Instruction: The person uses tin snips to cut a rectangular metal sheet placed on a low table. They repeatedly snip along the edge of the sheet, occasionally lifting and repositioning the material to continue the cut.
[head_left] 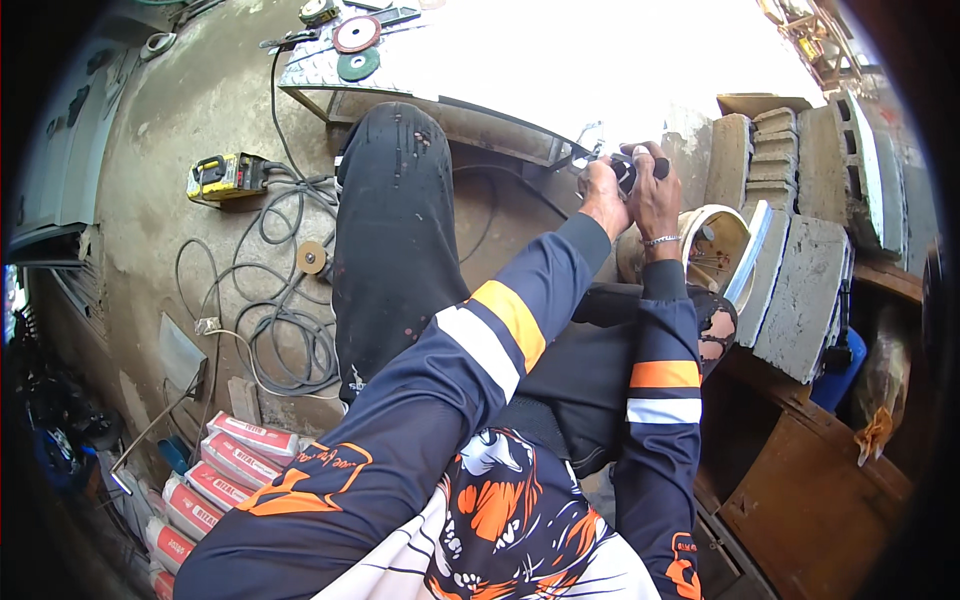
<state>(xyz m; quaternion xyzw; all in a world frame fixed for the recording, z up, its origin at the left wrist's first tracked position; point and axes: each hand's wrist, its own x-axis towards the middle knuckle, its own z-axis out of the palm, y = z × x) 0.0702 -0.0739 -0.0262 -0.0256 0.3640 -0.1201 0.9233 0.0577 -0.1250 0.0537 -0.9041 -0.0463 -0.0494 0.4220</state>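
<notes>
Both hands meet at the right end of the bright metal table (500, 60), just past its near edge. My left hand (603, 196) is closed around a dark hand tool (625, 174). My right hand (655, 195), with a bracelet at the wrist, wraps the same tool from the right, and a rounded black end sticks out by its fingers. The tool's exact kind is hidden by the fingers. A small shiny metal part (590, 137) shows just beyond the hands, washed out by glare.
Grinding discs (357, 34) lie on the table's left end. A yellow-black welding machine (228, 178) and coiled cables (290, 340) are on the floor at left. Red-white bags (240, 455) are stacked lower left. Right of my hands stand a white bucket (718, 225) and concrete blocks (800, 290).
</notes>
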